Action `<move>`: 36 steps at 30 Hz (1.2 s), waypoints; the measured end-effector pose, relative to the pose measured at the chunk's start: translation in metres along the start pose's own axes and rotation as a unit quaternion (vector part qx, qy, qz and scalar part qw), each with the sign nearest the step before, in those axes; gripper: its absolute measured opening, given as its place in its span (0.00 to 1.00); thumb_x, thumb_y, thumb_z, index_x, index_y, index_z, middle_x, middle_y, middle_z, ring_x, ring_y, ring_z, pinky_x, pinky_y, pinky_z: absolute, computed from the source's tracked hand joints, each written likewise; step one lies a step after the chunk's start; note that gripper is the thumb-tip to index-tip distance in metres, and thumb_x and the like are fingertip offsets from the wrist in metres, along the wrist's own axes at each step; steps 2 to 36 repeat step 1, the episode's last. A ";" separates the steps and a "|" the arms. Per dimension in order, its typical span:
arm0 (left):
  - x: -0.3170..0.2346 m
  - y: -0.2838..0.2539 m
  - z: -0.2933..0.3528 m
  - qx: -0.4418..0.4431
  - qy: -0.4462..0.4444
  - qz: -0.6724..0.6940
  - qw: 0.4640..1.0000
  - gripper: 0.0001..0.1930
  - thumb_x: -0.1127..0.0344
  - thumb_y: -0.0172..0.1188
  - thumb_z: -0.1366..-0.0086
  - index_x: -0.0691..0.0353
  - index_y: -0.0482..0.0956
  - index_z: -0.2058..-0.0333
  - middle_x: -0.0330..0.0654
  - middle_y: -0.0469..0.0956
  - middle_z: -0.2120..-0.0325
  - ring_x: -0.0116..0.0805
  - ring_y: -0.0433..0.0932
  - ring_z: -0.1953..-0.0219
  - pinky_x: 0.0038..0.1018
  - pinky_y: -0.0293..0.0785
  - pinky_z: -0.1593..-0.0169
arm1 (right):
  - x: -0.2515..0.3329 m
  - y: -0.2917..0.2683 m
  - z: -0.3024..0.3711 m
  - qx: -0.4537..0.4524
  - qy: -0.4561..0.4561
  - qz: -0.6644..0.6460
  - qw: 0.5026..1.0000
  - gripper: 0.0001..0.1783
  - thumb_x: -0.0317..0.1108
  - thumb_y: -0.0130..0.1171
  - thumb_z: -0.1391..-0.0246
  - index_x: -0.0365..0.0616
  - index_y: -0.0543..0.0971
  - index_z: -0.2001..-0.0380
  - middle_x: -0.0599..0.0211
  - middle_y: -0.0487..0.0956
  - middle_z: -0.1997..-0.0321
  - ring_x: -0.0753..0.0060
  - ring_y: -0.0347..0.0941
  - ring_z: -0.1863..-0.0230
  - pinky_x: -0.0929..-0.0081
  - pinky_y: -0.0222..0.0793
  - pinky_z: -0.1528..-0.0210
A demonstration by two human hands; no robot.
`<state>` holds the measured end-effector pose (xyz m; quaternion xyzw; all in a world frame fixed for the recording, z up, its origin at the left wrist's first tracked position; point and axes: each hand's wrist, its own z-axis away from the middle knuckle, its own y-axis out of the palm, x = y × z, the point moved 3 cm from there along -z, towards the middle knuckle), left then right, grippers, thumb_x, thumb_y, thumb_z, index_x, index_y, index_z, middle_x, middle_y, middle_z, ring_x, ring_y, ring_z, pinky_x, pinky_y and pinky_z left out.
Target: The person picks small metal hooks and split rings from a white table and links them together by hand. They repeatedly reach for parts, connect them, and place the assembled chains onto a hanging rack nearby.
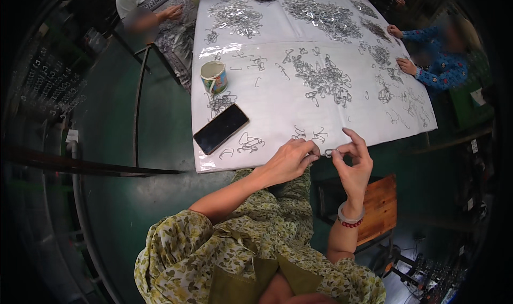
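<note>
At the near edge of the table, my two hands are close together. A small bent metal wire hook [328, 153] shows between their fingertips. My right hand [354, 170] pinches it between thumb and finger, with another finger raised. My left hand [293, 158] is closed, its fingertips pressed together beside the hook; what they hold is hidden. Just beyond them lie a few loose wire hooks [319, 134]. A bigger pile of wire hooks [323, 77] spreads over the middle of the white table covering [278, 109].
A black phone [221, 129] lies left of my hands, with a colourful cup [214, 78] behind it. More hook piles [320, 16] cover the far side. Co-workers' hands [407, 66] rest at the right edge; another person [171, 13] is far left. A wooden stool [378, 208] stands at my right.
</note>
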<state>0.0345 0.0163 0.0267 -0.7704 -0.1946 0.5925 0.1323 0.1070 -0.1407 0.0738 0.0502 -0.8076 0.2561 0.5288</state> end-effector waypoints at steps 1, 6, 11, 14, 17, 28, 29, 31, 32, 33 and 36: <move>0.004 0.001 0.002 0.010 -0.007 0.021 1.000 0.07 0.71 0.61 0.37 0.62 0.76 0.61 0.49 0.80 0.68 0.50 0.77 0.59 0.42 0.71 0.56 | -0.009 0.000 0.002 -0.008 -0.014 -0.003 1.000 0.29 0.17 0.61 0.52 0.43 0.75 0.44 0.71 0.80 0.74 0.84 0.73 0.71 0.79 0.72 0.58; 0.004 0.001 0.002 0.010 -0.007 0.021 1.000 0.07 0.71 0.61 0.37 0.62 0.76 0.61 0.49 0.80 0.68 0.50 0.77 0.59 0.42 0.71 0.56 | -0.009 0.000 0.002 -0.008 -0.014 -0.003 1.000 0.29 0.17 0.61 0.52 0.43 0.75 0.44 0.71 0.80 0.74 0.84 0.73 0.71 0.79 0.72 0.58; 0.004 0.001 0.002 0.010 -0.007 0.021 1.000 0.07 0.71 0.61 0.37 0.62 0.76 0.61 0.49 0.80 0.68 0.50 0.77 0.59 0.42 0.71 0.56 | -0.009 0.000 0.002 -0.008 -0.014 -0.003 1.000 0.29 0.17 0.61 0.52 0.43 0.75 0.44 0.71 0.80 0.74 0.84 0.73 0.71 0.79 0.72 0.58; 0.004 0.001 0.002 0.010 -0.007 0.021 1.000 0.07 0.71 0.61 0.37 0.62 0.76 0.61 0.49 0.80 0.68 0.50 0.77 0.59 0.42 0.71 0.56 | -0.009 0.000 0.002 -0.008 -0.014 -0.003 1.000 0.29 0.17 0.61 0.52 0.43 0.75 0.44 0.71 0.80 0.74 0.84 0.73 0.71 0.79 0.72 0.58; 0.004 0.001 0.002 0.010 -0.007 0.021 1.000 0.07 0.71 0.61 0.37 0.62 0.76 0.61 0.49 0.80 0.68 0.50 0.77 0.59 0.42 0.71 0.56 | -0.009 0.000 0.002 -0.008 -0.014 -0.003 1.000 0.29 0.17 0.61 0.52 0.43 0.75 0.44 0.71 0.80 0.74 0.84 0.73 0.71 0.79 0.72 0.58; 0.004 0.001 0.002 0.010 -0.007 0.021 1.000 0.07 0.71 0.61 0.37 0.62 0.76 0.61 0.49 0.80 0.68 0.50 0.77 0.59 0.42 0.71 0.56 | -0.009 0.000 0.002 -0.008 -0.014 -0.003 1.000 0.29 0.17 0.61 0.52 0.43 0.75 0.44 0.71 0.80 0.74 0.84 0.73 0.71 0.79 0.72 0.58; 0.004 0.001 0.002 0.010 -0.007 0.021 1.000 0.07 0.71 0.61 0.37 0.62 0.76 0.61 0.49 0.80 0.68 0.50 0.77 0.59 0.42 0.71 0.56 | -0.009 0.000 0.002 -0.008 -0.014 -0.003 1.000 0.29 0.17 0.61 0.52 0.43 0.75 0.44 0.71 0.80 0.74 0.84 0.73 0.71 0.79 0.72 0.58; 0.004 0.001 0.002 0.010 -0.007 0.021 1.000 0.07 0.71 0.61 0.37 0.62 0.76 0.61 0.49 0.80 0.68 0.50 0.77 0.59 0.42 0.71 0.56 | -0.009 0.000 0.002 -0.008 -0.014 -0.003 1.000 0.29 0.17 0.61 0.52 0.43 0.75 0.44 0.71 0.80 0.74 0.84 0.73 0.71 0.79 0.72 0.58; 0.004 0.001 0.002 0.010 -0.007 0.021 1.000 0.07 0.71 0.61 0.37 0.62 0.76 0.61 0.49 0.80 0.68 0.50 0.77 0.59 0.42 0.71 0.56 | -0.009 0.000 0.002 -0.008 -0.014 -0.003 1.000 0.29 0.17 0.61 0.52 0.43 0.75 0.44 0.71 0.80 0.74 0.84 0.73 0.71 0.79 0.72 0.58; 0.004 0.001 0.002 0.010 -0.007 0.021 1.000 0.07 0.71 0.61 0.37 0.62 0.76 0.61 0.49 0.80 0.68 0.50 0.77 0.59 0.42 0.71 0.56 | -0.009 0.000 0.002 -0.008 -0.014 -0.003 1.000 0.29 0.17 0.61 0.52 0.43 0.75 0.44 0.71 0.80 0.74 0.84 0.73 0.71 0.79 0.72 0.58; 0.004 0.001 0.002 0.010 -0.007 0.021 1.000 0.07 0.71 0.61 0.37 0.62 0.76 0.61 0.49 0.80 0.68 0.50 0.77 0.59 0.42 0.71 0.56 | -0.009 0.000 0.002 -0.008 -0.014 -0.003 1.000 0.29 0.17 0.61 0.52 0.43 0.75 0.44 0.71 0.80 0.74 0.84 0.73 0.71 0.79 0.72 0.58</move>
